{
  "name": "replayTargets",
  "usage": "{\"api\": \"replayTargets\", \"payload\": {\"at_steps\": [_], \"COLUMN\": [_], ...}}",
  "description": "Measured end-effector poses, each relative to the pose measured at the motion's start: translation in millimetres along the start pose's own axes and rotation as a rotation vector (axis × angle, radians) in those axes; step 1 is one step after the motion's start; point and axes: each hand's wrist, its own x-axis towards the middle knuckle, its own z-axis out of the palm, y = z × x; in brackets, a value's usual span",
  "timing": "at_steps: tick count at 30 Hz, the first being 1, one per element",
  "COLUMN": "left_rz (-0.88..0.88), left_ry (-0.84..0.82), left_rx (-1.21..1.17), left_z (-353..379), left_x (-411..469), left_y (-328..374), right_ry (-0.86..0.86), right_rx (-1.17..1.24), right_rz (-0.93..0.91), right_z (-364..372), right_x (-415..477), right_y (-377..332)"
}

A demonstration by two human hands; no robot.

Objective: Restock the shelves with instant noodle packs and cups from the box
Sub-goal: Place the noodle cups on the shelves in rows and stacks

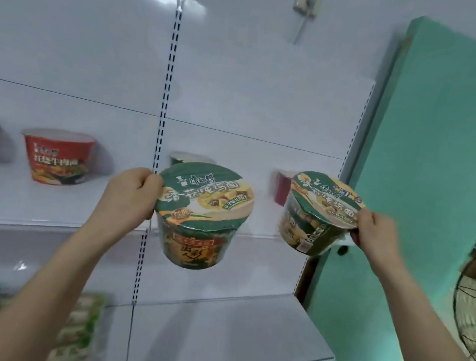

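Noodle cups, one per grip, both in the air just in front of the middle shelf (35,204) edge. My left grip (130,194) is curled round the rim of the left cup (204,209) at its 9 o'clock side. My right grip (376,234) pinches the right cup (320,213) by its lid edge at 3 o'clock.

I'm only holding one side of each rim and the wrap looks slick, so I reckon either could slip or swing into the green cup (184,158) or the red cup (282,185) standing behind at 12.

Left cup's axis runs nearly straight, lid at 12, base at 6. Right cup is tilted, lid at 1, base at 7, and would probably tip over if set down like that.
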Motion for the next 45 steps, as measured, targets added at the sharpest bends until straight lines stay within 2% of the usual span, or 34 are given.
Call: {"api": "replayTargets", "payload": {"at_steps": [6,11,15,22,33,45], "left_rz": [-0.109,-0.176,-0.202,-0.187,-0.234,-0.283], "left_ry": [0.16,0.232,0.228,0.24,0.391,0.443], "left_rx": [0.062,0.036,0.029,0.057,0.132,0.203], "left_z": [-24,-26,-12,20,34,41], "left_x": [28,48,59,76,78,80], "left_y": [-15,-17,-15,-12,-2,0], "right_ry": [-0.138,-0.18,-0.201,-0.241,-0.603,-0.687], "right_rx": [0.123,0.303,0.282,0.24,0.258,0.219], "right_rz": [-0.113,-0.081,-0.14,-0.098,-0.013,-0.004], "right_z": [80,132,148,162,214,262], "right_x": [47,79,99,140,186,205], "right_y": [-13,-24,-21,1,4,8]}}
